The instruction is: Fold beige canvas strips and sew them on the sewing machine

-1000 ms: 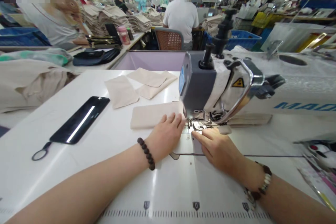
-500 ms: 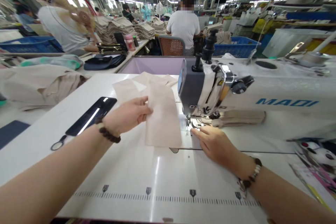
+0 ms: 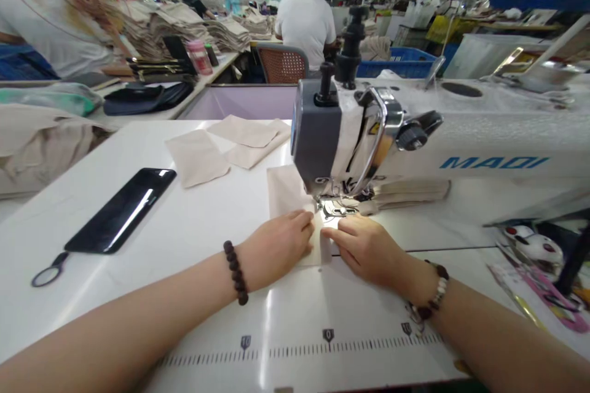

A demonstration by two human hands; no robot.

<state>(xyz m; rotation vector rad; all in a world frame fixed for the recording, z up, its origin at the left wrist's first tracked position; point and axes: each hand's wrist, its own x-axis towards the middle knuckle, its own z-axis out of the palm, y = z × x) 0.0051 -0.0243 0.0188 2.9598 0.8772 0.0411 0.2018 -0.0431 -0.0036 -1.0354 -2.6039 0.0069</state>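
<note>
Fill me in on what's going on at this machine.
A person's left hand is on a flat beige fabric piece beside the needle area of a white and grey sewing machine. The right hand is by the shiny metal plate, forefinger close to the fabric's right edge. More beige fabric pieces and a glossy black phone lie leftward on the white table.

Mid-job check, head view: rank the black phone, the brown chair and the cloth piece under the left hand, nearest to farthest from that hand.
1. Cloth piece: under the left hand, showing beyond its knuckles.
2. Black phone: off to the left, on the white table.
3. Brown chair: well ahead, beyond the table's far edge.
</note>
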